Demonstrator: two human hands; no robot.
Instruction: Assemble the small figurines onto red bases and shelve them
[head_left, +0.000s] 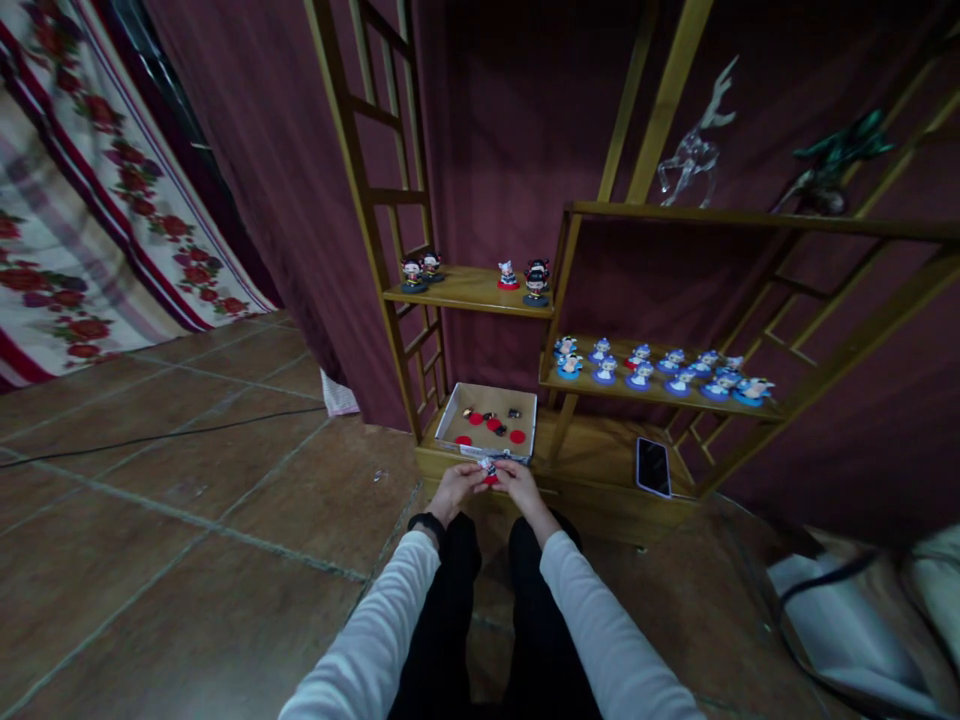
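Between my two hands, just in front of the shelf's low bottom board, is a small white figurine [489,467] on a red round base. My left hand [456,490] grips it from the left with closed fingers, and my right hand [517,482] pinches it from the right. Right beyond my fingers sits a shallow cardboard box [531,410] holding several red discs [493,424] and small dark pieces [514,412]. On the upper left shelf stands a similar white figurine with a red base [508,276].
Several dark-haired figurines [535,284] share the upper left shelf [465,290]. Rows of blue-based figurines [640,375] fill the right shelf. A phone [653,467] lies on the bottom board. Glass-like deer [694,155] and green ornament [836,160] stand above. A cable [172,437] crosses the floor.
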